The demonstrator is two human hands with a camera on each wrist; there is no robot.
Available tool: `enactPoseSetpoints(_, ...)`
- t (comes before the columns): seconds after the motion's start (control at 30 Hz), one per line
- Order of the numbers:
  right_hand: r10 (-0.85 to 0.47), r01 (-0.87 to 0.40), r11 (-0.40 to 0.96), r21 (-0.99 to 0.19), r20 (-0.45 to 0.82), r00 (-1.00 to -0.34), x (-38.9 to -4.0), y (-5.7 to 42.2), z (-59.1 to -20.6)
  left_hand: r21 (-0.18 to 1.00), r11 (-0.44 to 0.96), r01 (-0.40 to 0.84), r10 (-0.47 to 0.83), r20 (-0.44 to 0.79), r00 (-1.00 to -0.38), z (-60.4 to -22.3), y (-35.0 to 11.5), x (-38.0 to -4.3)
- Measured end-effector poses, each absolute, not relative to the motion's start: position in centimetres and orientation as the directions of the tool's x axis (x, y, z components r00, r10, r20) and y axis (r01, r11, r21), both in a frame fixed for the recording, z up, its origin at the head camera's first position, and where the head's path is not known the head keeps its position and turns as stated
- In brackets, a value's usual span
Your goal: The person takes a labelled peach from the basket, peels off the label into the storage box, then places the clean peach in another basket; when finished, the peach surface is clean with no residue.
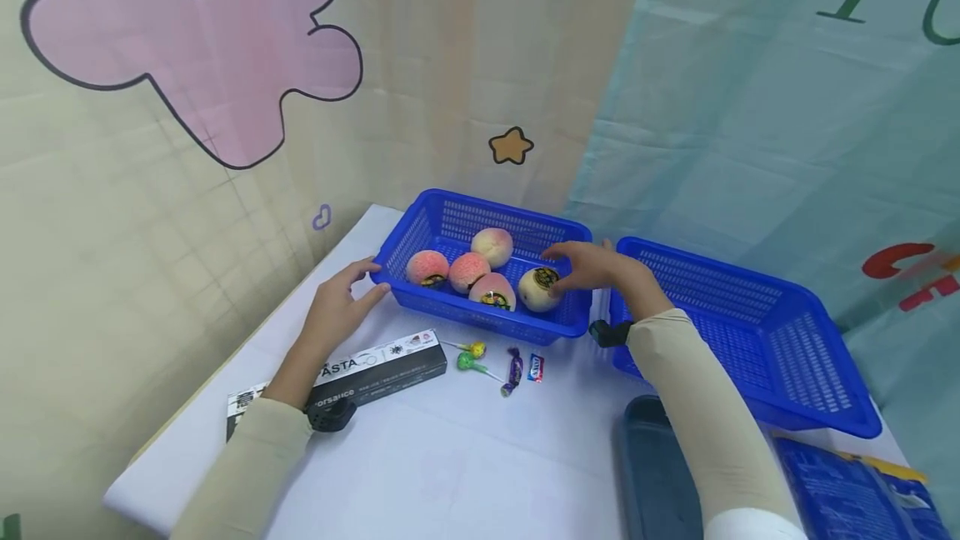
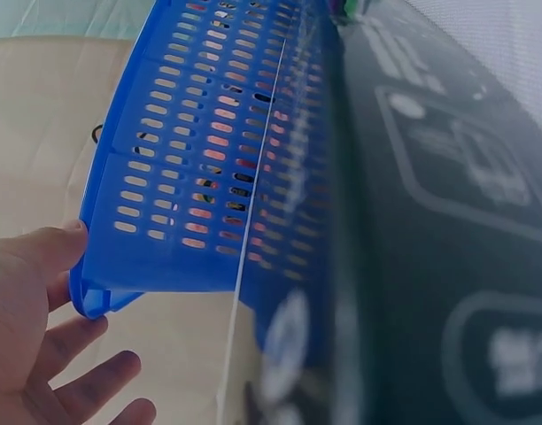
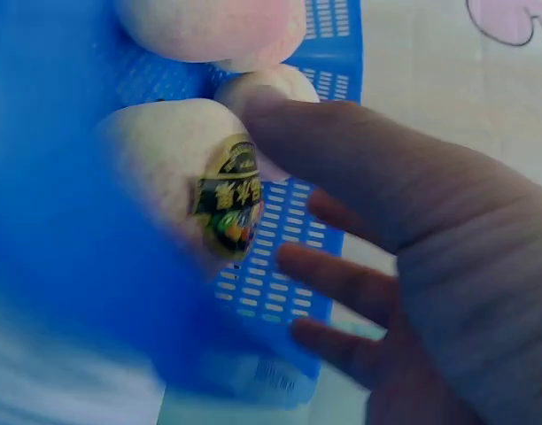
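My left hand pinches the left corner of a blue plastic basket between thumb and forefinger, its other fingers spread in the left wrist view. Several pink and cream peaches lie inside. Over the basket's right end, my right hand reaches in with fingers apart. Closest to it is a pale peach bearing a black and gold sticker. The right thumb is beside that peach; whether it touches cannot be told. The other right fingers stand away from the fruit.
A second blue basket stands right, with a dark tray and blue packets nearer me. A black and white pasta box lies under my left forearm. Lollipops, a purple-wrapped candy and a small packet lie before the basket.
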State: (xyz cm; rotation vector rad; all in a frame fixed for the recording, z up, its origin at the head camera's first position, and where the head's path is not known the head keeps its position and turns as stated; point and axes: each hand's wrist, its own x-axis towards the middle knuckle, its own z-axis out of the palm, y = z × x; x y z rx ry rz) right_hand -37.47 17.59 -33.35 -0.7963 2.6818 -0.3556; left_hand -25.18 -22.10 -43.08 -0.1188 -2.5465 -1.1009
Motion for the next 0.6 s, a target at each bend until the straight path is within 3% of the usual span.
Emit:
enactPoseSetpoints(0.17, -0.479, -0.404, 0.876, -0.264, -0.374, -0.794, -38.6, 16.4, -33.5, 0.694, 0.684, 0.224, -0.050, 0.351, -0.935, -42.9, -21.9, -25.2)
enactPoseSetpoints(0.37, -0.446, -0.401, 0.895, -0.195, -0.406, -0.798, -39.5, 16.0, -34.6, 0.694, 0.683, 0.226, -0.047, 0.350, -0.936, -42.7, -21.5, -25.0)
enactPoseSetpoints(0.6, -0.458, -0.410, 0.889, -0.205, -0.418, -0.785, -40.0, 15.6, -35.1, 0.705, 0.685, 0.186, -0.084, 0.329, -0.941, -42.9, -21.8, -25.2)
